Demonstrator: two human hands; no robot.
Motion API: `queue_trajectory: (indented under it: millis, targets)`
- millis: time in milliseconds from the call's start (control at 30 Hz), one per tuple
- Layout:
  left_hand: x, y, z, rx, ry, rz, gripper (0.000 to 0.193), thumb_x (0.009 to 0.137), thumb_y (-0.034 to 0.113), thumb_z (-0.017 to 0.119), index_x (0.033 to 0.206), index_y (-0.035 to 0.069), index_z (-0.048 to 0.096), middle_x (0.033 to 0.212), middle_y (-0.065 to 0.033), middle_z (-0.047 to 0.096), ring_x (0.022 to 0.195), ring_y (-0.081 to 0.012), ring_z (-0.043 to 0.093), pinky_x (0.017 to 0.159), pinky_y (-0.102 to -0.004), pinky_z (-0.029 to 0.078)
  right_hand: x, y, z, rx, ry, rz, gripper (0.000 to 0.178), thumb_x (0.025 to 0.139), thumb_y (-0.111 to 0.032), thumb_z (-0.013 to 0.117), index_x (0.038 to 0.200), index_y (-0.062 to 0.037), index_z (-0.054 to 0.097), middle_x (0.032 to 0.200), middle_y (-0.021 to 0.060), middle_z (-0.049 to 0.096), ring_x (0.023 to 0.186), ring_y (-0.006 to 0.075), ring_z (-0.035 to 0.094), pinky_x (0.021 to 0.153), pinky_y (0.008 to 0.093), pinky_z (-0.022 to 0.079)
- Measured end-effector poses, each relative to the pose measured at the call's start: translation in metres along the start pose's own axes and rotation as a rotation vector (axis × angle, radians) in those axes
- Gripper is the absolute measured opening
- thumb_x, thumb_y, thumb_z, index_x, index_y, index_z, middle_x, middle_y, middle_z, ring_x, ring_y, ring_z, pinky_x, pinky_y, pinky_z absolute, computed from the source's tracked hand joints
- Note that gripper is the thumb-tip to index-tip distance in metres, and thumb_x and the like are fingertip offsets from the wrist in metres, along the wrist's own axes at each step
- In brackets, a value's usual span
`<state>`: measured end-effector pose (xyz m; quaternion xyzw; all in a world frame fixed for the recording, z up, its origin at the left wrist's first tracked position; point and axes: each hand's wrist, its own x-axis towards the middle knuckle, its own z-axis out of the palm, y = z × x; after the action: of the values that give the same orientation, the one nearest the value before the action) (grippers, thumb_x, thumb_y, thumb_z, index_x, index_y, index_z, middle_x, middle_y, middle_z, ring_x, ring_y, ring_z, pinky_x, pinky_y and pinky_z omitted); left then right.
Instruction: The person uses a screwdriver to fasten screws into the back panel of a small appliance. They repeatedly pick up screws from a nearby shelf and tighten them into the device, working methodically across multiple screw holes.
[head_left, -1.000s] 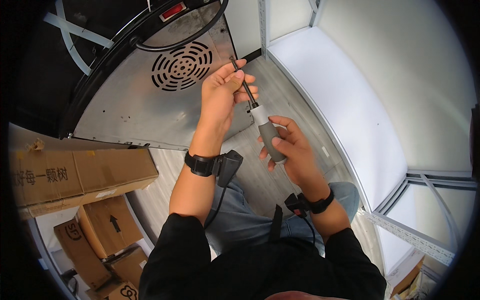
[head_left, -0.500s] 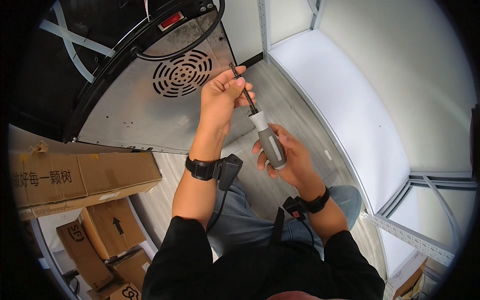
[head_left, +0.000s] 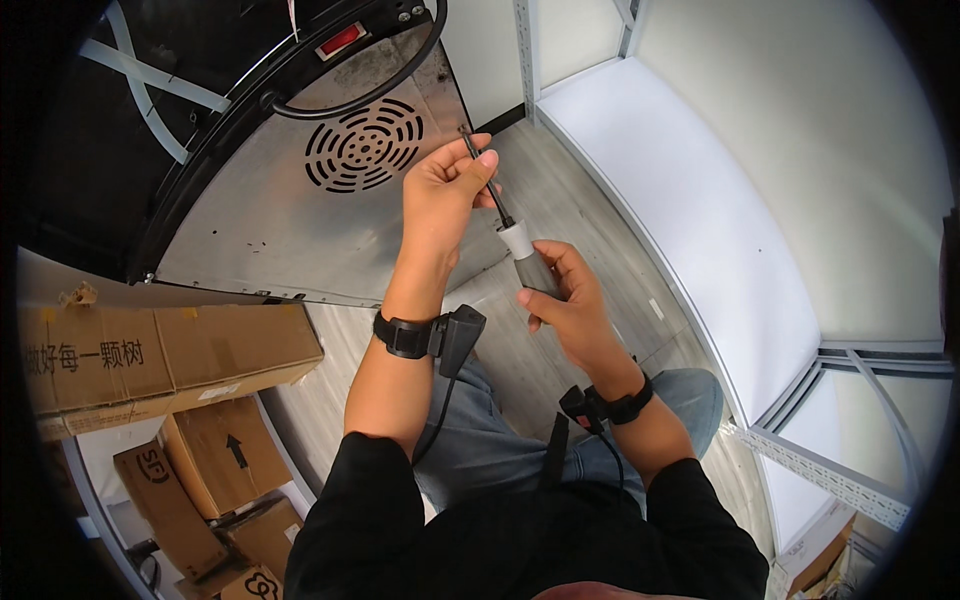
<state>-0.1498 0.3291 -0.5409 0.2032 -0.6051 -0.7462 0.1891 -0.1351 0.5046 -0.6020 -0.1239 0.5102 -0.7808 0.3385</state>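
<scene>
A screwdriver (head_left: pixel 517 240) with a grey handle and a dark shaft slants between my two hands. Its tip meets the right edge of a metal panel (head_left: pixel 280 225) on a dark machine, beside round vent slots (head_left: pixel 366 148). My left hand (head_left: pixel 440 185) pinches the shaft near the tip, thumb and forefinger closed on it. Whether a screw sits at the tip is too small to tell. My right hand (head_left: pixel 572 300) is wrapped round the handle, thumb across it, covering its lower end.
A black cable (head_left: pixel 385 92) loops over the panel's top near a red switch (head_left: pixel 342 41). Cardboard boxes (head_left: pixel 225 455) are stacked at the lower left. On the right stands a white shelf (head_left: pixel 690 200) with a metal frame. Straps with small black devices (head_left: pixel 460 335) circle my wrists.
My right hand has turned and changed its hold: fingers that were spread loosely round the handle now close on it, the thumb lying across. My left hand has stayed nearly still.
</scene>
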Motion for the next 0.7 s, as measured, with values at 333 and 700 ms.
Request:
queue_trajectory:
  millis: [333,700]
  targets:
    - [0.001,-0.004,-0.003,0.028,-0.024,0.012,0.027,0.086,0.011,0.065,0.11,-0.002,0.061,0.079,-0.0039,0.063,0.06,-0.0103,0.06,0.051,-0.0205,0.05,-0.006,-0.009,-0.008,0.075,0.013,0.053,0.049,0.079,-0.002,0.066,0.125,-0.0014,0.047,0.096,0.0065,0.054,0.071,0.0091,0.054,0.05,0.0219,0.044]
    - [-0.013,-0.011,0.019,-0.031,-0.037,0.006,0.025,0.095,0.02,0.052,0.109,0.001,0.06,0.08,-0.0068,0.063,0.06,-0.0126,0.062,0.053,-0.0227,0.051,-0.025,-0.005,-0.048,0.087,0.027,0.058,0.047,0.078,-0.002,0.066,0.121,-0.0018,0.05,0.095,0.0054,0.054,0.071,0.0093,0.053,0.051,0.0228,0.043]
